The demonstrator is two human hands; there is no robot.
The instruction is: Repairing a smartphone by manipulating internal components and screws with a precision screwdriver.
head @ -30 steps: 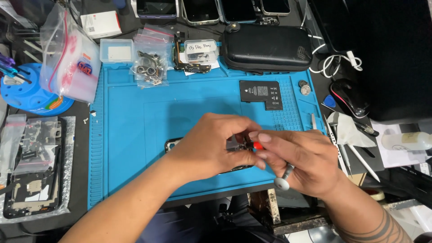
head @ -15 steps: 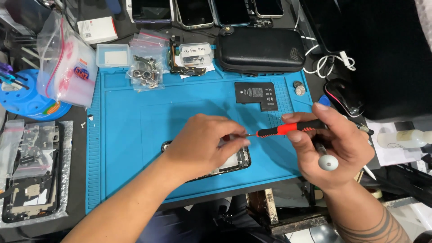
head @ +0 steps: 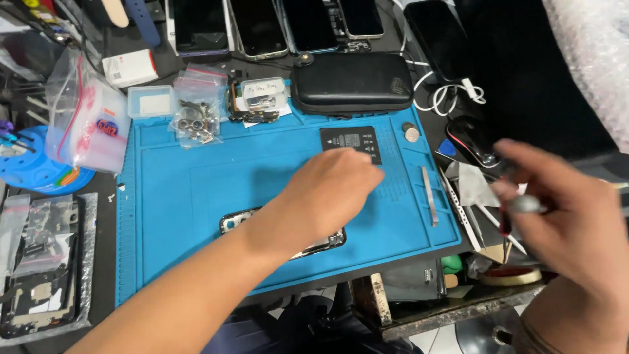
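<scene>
A dark phone body [head: 230, 221] lies on the blue work mat [head: 196, 190], mostly hidden under my left forearm. My left hand [head: 331, 196] hovers over the mat's middle with curled fingers, just short of a small black battery-like part [head: 351, 141]; I cannot see anything in it. My right hand [head: 567, 219], blurred, is off the mat at the right and grips a red-handled screwdriver [head: 513, 208] with a silver cap, held roughly upright.
A black zip case [head: 352, 82], bagged screws [head: 194, 118] and several phones [head: 259, 26] line the far edge. Metal tweezers [head: 428, 195] lie on the mat's right side. A blue round tray [head: 33, 167] and a bagged phone frame [head: 39, 269] sit left.
My right hand has pulled the screwdriver away from the phone, out to the right and off the mat. My left hand has lifted off the phone and moved toward the mat's far right.
</scene>
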